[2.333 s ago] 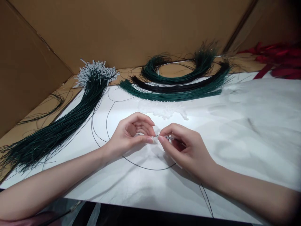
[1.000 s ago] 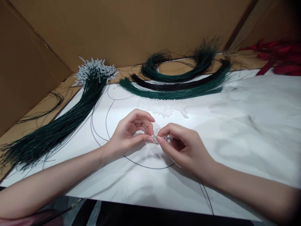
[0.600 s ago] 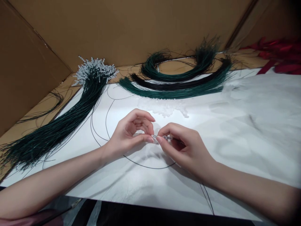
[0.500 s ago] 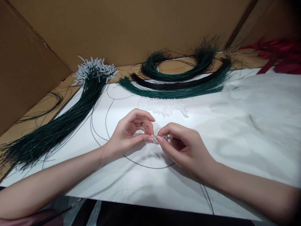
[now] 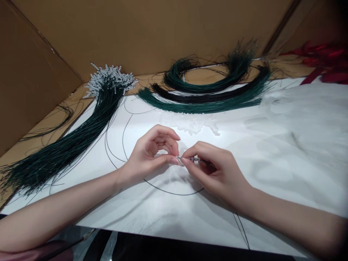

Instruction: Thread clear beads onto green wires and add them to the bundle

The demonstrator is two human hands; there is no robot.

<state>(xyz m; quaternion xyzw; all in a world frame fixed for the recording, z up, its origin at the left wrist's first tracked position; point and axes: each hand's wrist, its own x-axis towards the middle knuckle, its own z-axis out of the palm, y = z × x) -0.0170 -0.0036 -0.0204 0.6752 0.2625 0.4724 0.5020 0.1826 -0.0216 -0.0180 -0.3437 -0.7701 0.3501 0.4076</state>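
My left hand (image 5: 152, 152) and my right hand (image 5: 214, 170) meet fingertip to fingertip over a white sheet (image 5: 285, 152). The right thumb and forefinger pinch the end of a thin dark wire (image 5: 174, 192), which carries a few small clear beads (image 5: 191, 159) there. The left thumb and forefinger are pinched at the wire's tip; whatever sits between them is too small to make out. The wire loops on the sheet under both hands and runs off toward the near edge. A loose pile of clear beads (image 5: 190, 123) lies just beyond the hands.
A long bundle of green wires with white beaded tips (image 5: 81, 130) lies at the left. Curved bundles of green and black wires (image 5: 206, 94) sit at the back. Brown cardboard walls (image 5: 141, 32) close the back and left. Red material (image 5: 326, 61) lies at the far right.
Both hands have stayed pinched together in the same spot; only the view has shifted slightly.
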